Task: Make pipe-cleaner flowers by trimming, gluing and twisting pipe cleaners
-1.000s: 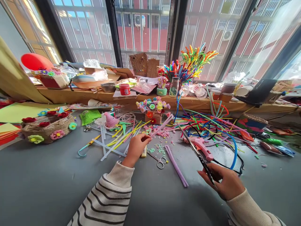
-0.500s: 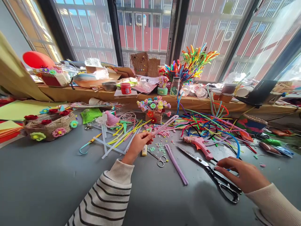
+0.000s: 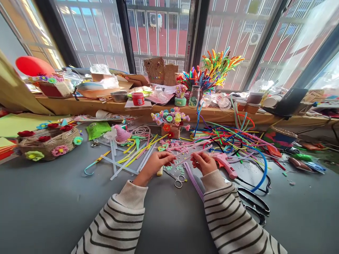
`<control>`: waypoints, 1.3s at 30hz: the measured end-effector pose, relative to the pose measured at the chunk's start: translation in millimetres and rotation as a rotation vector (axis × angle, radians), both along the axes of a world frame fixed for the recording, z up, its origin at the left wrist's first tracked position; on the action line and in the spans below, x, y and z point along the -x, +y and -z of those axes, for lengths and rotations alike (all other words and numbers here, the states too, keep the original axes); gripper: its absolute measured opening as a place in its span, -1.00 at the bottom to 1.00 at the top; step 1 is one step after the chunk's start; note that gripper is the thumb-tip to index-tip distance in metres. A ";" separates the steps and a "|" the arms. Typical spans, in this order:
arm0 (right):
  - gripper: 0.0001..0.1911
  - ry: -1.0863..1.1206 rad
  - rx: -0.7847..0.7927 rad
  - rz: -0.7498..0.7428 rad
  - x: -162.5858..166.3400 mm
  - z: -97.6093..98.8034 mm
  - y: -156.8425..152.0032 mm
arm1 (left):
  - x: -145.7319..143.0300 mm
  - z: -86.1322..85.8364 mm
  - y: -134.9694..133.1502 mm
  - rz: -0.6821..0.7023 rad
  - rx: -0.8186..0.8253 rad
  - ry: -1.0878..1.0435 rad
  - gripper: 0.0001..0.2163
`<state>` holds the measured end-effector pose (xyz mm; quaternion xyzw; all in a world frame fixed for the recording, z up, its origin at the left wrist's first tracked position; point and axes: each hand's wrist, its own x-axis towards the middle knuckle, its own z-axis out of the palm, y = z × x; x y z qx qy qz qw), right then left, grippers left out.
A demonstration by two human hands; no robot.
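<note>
Pale pink pipe cleaners [image 3: 195, 145] stretch across the middle of the table between my two hands. My left hand [image 3: 158, 163] pinches them near one end, thumb against fingers. On their other side my right hand [image 3: 204, 163] is closed too, its fingertips on a pink pipe cleaner. A bundle of lilac pipe cleaners [image 3: 192, 178] lies just under my right hand, partly hidden by the sleeve. Small scissors [image 3: 178, 181] rest between my wrists. Beyond my right hand is a pink glue gun [image 3: 225, 165]. Large black-handled scissors [image 3: 254, 203] lie partly behind my right forearm.
Glue sticks [image 3: 113, 155] and yellow pieces lie left of centre. A woven basket with crocheted flowers [image 3: 47, 146] stands at the left. A small flower basket [image 3: 171, 130] sits ahead, and tangled coloured pipe cleaners [image 3: 238, 135] spread on the right. A cluttered ledge [image 3: 113, 107] runs along the window.
My right hand has moved left from beside the large scissors to the pink pipe cleaners and closed on them. My left hand keeps its hold; the pipe cleaners now tilt lower. The view has shifted slightly.
</note>
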<state>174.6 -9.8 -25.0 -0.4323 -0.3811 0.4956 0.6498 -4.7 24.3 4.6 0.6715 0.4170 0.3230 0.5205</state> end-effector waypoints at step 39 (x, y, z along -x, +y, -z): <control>-0.75 -0.242 -0.114 0.039 14.4 21.9 1.4 | -7.2 3.7 -5.7 -0.022 -0.128 -0.006 -0.76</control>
